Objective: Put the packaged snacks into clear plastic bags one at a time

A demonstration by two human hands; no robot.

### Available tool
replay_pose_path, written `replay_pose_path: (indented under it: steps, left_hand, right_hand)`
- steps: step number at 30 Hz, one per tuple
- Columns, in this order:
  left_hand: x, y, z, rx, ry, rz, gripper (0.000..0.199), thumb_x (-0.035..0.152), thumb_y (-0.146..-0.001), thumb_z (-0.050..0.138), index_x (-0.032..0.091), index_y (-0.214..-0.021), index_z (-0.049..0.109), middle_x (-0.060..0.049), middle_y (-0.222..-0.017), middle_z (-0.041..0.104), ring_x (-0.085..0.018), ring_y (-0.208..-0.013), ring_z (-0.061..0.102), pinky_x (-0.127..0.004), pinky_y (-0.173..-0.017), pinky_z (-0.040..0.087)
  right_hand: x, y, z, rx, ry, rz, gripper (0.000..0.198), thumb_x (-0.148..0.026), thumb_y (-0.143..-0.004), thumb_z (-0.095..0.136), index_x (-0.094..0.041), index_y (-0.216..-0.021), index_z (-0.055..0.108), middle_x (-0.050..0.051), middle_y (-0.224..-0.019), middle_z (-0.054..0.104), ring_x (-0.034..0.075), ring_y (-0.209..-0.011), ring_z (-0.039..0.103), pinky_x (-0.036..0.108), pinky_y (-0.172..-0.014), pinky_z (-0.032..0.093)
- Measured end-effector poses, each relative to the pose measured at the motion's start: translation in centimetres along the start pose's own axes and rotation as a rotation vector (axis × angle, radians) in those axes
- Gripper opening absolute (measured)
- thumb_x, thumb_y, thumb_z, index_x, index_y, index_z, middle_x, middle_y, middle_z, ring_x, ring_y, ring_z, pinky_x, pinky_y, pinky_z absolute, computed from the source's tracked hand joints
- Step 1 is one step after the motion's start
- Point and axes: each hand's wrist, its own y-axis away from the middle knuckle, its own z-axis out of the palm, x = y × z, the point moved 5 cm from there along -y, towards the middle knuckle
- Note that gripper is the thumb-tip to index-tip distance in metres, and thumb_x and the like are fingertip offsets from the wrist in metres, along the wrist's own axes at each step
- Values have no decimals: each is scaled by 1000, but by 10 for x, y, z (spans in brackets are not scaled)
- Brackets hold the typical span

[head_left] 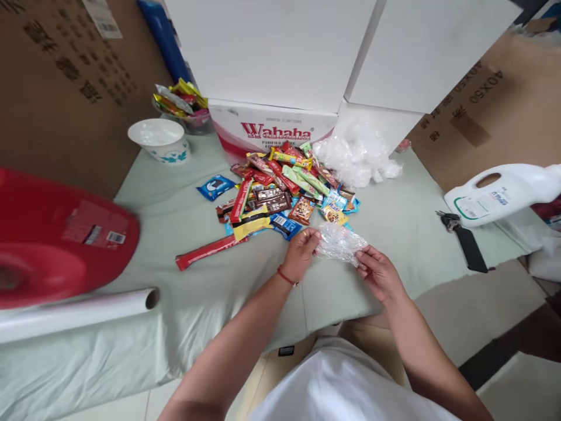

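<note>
A crinkled clear plastic bag (339, 244) is stretched between my two hands above the front of the table. My left hand (302, 252) pinches its left end, and a red cord circles that wrist. At the bag's right end, my right hand (378, 271) grips with thumb and fingers. Just beyond the bag lies a heap of wrapped snacks (272, 199) in red, green, brown, blue and yellow. One long red stick packet (205, 252) sticks out to the left of the heap. Behind it on the right is a pile of crumpled clear plastic (362, 153).
A red plastic jug (103, 234) and a white roll (83, 314) occupy the left side. Further back stand a paper cup (162, 143), a snack bowl (197, 124) and a Wahaha box (272, 131). To the right are a white bottle (504, 193) and a black-handled tool (470, 248).
</note>
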Motion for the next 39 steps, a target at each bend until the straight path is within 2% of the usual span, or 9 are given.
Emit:
replay_pose_path:
  steps: [3, 6, 8, 11, 16, 22, 29, 35, 39]
  left_hand:
    - [-3, -8, -4, -3, 51, -32, 57, 69, -64, 87, 19, -73, 61, 6, -59, 51, -8, -52, 40, -23, -49, 31]
    - [-4, -14, -5, 14, 92, -53, 60, 69, -60, 89, 19, -75, 60, 7, -59, 49, -7, -51, 39, -22, -48, 27]
    - [-3, -14, -4, 14, 100, -59, 60, 68, -59, 90, 19, -76, 60, 7, -60, 49, -7, -52, 40, -21, -48, 27]
    - [-3, -10, -1, 11, 92, -48, 59, 65, -59, 92, 19, -78, 59, 7, -61, 50, -7, -53, 40, -21, -49, 28]
    - [-3, -7, -2, 32, 157, -71, 61, 61, -55, 96, 20, -77, 56, 9, -59, 46, -6, -51, 36, -21, -47, 24]
    - [-3, -9, 0, 14, 234, -96, 65, 66, -56, 94, 20, -79, 53, 8, -63, 47, -6, -53, 40, -20, -48, 28]
    - [-4, -3, 10, -124, 206, 11, 77, 76, -60, 86, 22, -106, 58, 1, -89, 60, -9, -68, 52, -21, -55, 38]
    - [-3, 1, 12, -191, -237, 155, 45, 50, -66, 92, 18, -85, 66, -3, -94, 61, -16, -87, 58, -26, -75, 46]
    - [-5, 0, 13, -309, -210, 102, 40, 57, -82, 78, 18, -78, 67, -1, -78, 61, -15, -76, 55, -28, -73, 44]
  right_hand:
    - [-5, 1, -7, 117, 228, -165, 39, -49, -71, 89, -20, -87, 68, -3, -74, 54, 10, -59, 42, 25, -51, 34]
    - [-30, 20, -4, 293, 589, -650, 26, -46, -90, 75, -23, -102, 69, 1, -87, 61, 16, -74, 54, 31, -68, 46]
    - [-34, 32, 18, 191, 833, -912, 21, -40, -93, 73, -25, -107, 70, 4, -96, 65, 20, -88, 59, 37, -80, 49]
    - [-21, 32, 51, -22, 1052, -1061, 30, -40, -90, 77, -25, -115, 70, 10, -112, 68, 28, -107, 59, 45, -93, 50]
    - [5, 4, 67, -109, 945, -865, 16, -35, -99, 59, -25, -96, 71, 6, -92, 69, 24, -90, 61, 41, -86, 50]
    - [8, -7, 56, -135, 510, -456, 22, -45, -86, 72, -23, -89, 68, -2, -77, 61, 15, -68, 49, 28, -65, 39]
    - [-4, -3, 50, 30, 305, -384, 28, -45, -75, 80, -22, -86, 68, -4, -70, 55, 12, -63, 43, 26, -61, 34]
    - [-11, 1, 51, 39, 269, -338, 28, -43, -71, 83, -22, -84, 70, -4, -71, 58, 12, -63, 46, 26, -60, 39]
    - [-13, -2, 45, -24, 84, -176, 29, -39, -66, 87, -22, -80, 68, -4, -69, 56, 11, -61, 45, 25, -56, 41]
